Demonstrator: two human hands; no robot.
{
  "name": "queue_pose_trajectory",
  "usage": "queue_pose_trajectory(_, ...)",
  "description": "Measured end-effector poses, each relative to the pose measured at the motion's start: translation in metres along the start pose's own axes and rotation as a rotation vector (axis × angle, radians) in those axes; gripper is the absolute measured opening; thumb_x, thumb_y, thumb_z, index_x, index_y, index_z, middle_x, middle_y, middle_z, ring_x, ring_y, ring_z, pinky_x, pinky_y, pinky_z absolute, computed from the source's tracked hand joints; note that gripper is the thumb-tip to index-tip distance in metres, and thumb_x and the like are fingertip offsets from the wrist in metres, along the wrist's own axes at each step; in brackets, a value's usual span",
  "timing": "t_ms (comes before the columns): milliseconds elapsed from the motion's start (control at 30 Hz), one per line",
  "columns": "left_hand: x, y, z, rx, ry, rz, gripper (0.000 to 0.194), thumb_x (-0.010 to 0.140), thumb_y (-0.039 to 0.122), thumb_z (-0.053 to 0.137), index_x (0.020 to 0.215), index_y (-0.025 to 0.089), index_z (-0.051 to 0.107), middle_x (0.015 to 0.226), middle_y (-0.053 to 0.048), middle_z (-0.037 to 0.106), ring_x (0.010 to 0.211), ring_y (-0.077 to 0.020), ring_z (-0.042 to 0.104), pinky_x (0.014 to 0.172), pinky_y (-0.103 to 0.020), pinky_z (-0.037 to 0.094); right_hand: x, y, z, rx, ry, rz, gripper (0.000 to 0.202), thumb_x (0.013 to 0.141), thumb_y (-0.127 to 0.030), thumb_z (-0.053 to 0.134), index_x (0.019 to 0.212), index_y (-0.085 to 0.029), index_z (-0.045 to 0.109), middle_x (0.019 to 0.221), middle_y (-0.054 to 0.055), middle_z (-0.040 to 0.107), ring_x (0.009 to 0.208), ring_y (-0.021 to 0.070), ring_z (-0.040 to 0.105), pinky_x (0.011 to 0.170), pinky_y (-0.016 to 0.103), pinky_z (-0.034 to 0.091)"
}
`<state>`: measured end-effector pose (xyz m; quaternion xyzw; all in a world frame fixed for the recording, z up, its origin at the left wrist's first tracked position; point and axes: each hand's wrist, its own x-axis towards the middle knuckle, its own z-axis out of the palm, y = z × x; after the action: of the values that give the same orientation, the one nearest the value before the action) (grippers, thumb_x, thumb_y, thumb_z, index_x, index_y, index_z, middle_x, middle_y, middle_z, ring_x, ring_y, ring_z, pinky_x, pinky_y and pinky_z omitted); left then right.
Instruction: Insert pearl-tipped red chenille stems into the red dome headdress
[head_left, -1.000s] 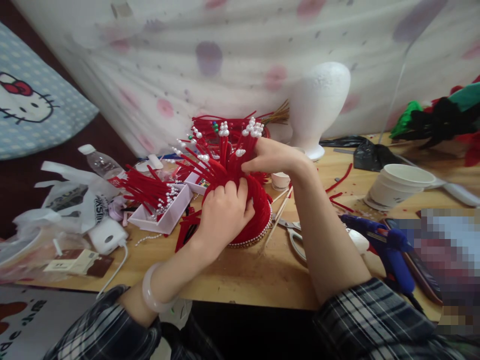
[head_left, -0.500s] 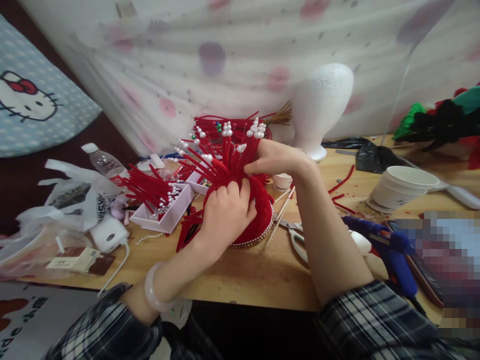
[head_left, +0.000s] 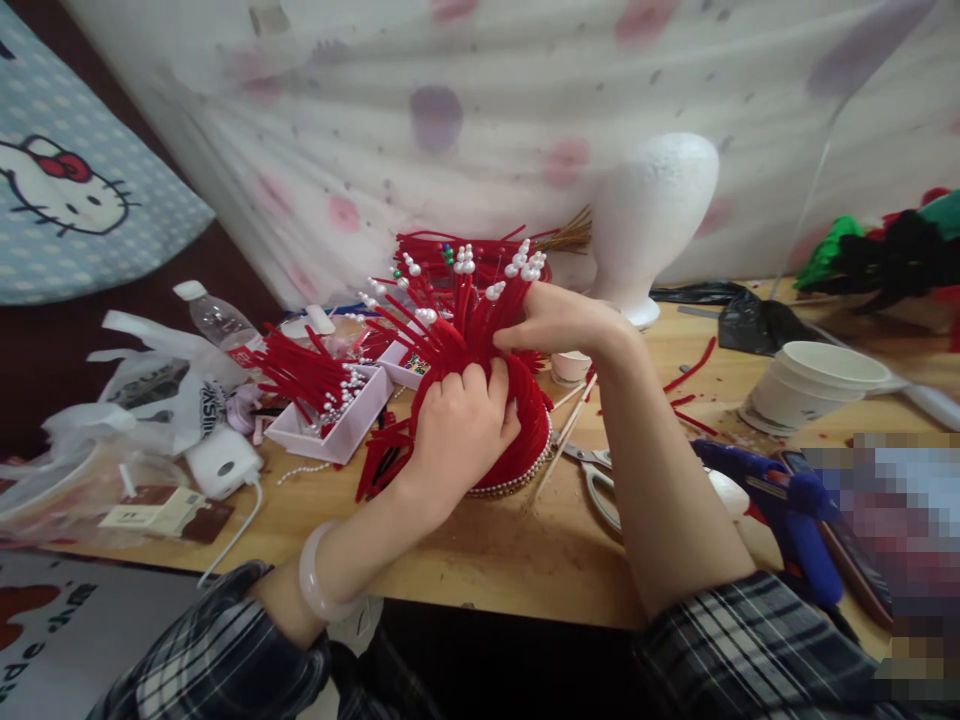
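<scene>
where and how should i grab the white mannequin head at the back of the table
Probably best by the neck of the white mannequin head, coming from the right: it stands upright, narrowing there between the broad top and the flared base, while the right forearm crosses in front.

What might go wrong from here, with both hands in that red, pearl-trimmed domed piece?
The upright pearl-tipped red stems crowd close around the right hand, so a sideways brush might bend some.
The left hand covers part of the red domed piece, so a slip there might go unseen.
The silver metal scissors lie beside the right forearm, which could knock them.
</scene>
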<state>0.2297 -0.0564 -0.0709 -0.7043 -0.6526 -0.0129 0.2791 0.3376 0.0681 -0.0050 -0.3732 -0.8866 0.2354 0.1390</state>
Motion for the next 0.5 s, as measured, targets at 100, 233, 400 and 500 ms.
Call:
queue_pose_trajectory(100, -0.0001, 0.0002, 0.0001, 0.004, -0.001, -0.001, 0.046, 0.093, 0.029, 0.038, 0.132, 0.007, 0.049, 0.086, -0.012, 0.06, 0.079, -0.0259, 0.062, 0.063, -0.034, 0.047, 0.0003, -0.001, 0.0009, -0.031, 0.001, 0.03, 0.018, 0.07, -0.027, 0.061, 0.057, -0.018, 0.051, 0.057, 0.001, 0.052, 0.052, 0.0115, 0.045, 0.044, 0.027, 0.032)
queue_pose_trajectory(233, -0.0003, 0.0007, 0.0011, 0.001, 0.023, -0.001, 0.045, 0.092, 0.028, 0.038, 0.13, 0.007, 0.05, 0.085, -0.012, 0.06, 0.078, -0.0265, 0.062, 0.063, -0.035, 0.047, 0.002, -0.0003, 0.0019, -0.043, 0.013, 0.017, 0.015, 0.068, -0.026, 0.062, 0.06, -0.018, 0.053, 0.059, 0.0, 0.053, 0.054, 0.0116, 0.046, 0.046, 0.027, 0.034)
queue_pose_trajectory(400, -0.0006, 0.0005, 0.0031, -0.011, 0.041, -0.004, 0.046, 0.093, 0.028, 0.037, 0.131, 0.007, 0.05, 0.084, -0.012, 0.06, 0.076, -0.0267, 0.062, 0.061, -0.036, 0.047, 0.0038, 0.0008, 0.0032, -0.055, 0.0, -0.004, 0.015, 0.069, -0.026, 0.061, 0.06, -0.018, 0.052, 0.058, 0.0, 0.051, 0.053, 0.0114, 0.045, 0.046, 0.027, 0.034)
queue_pose_trajectory(500, -0.0007, 0.0005, 0.0036, -0.014, 0.05, -0.001, 0.046, 0.093, 0.028, 0.037, 0.132, 0.007, 0.05, 0.084, -0.012, 0.06, 0.075, -0.0267, 0.061, 0.061, -0.036, 0.047, 0.004, 0.0003, 0.0042, -0.086, 0.019, 0.018, 0.02, 0.069, -0.027, 0.062, 0.057, -0.018, 0.049, 0.055, -0.001, 0.049, 0.05, 0.011, 0.043, 0.044, 0.028, 0.031)
